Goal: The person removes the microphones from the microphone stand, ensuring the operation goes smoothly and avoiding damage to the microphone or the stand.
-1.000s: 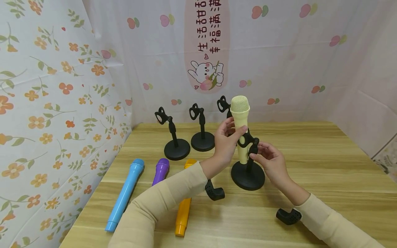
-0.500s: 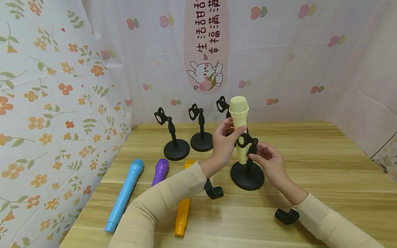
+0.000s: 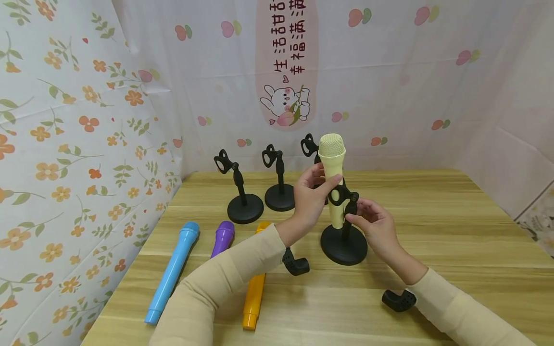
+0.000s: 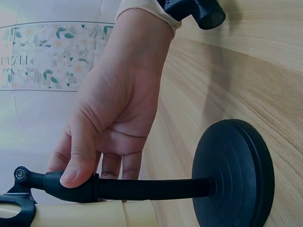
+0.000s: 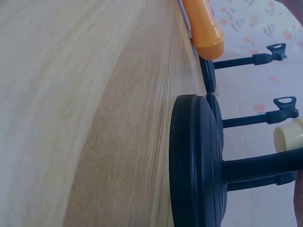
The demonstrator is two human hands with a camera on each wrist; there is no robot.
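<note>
My left hand (image 3: 310,197) holds a cream microphone (image 3: 332,148) upright, fingers behind its body and thumb on the front. The clip of a black desktop microphone stand (image 3: 344,246) overlaps the microphone's body below that thumb. My right hand (image 3: 375,225) pinches the stand just under the clip joint. In the left wrist view, the right thumb lies on the stand's collar (image 4: 71,191), and the cream microphone (image 4: 94,214) runs alongside the pole. The right wrist view shows the round base (image 5: 196,161) standing on the table and the microphone's lower end (image 5: 288,137) clear of it.
Three more black stands, such as the leftmost stand (image 3: 245,208), are at the back. Blue (image 3: 173,271), purple (image 3: 222,236) and orange (image 3: 254,300) microphones lie at left, the last two partly hidden by the left sleeve. Black wrist devices (image 3: 399,301) sit at both cuffs.
The whole head view has shifted slightly left. Both hands, the cream microphone and the stand keep practically the same arrangement.
</note>
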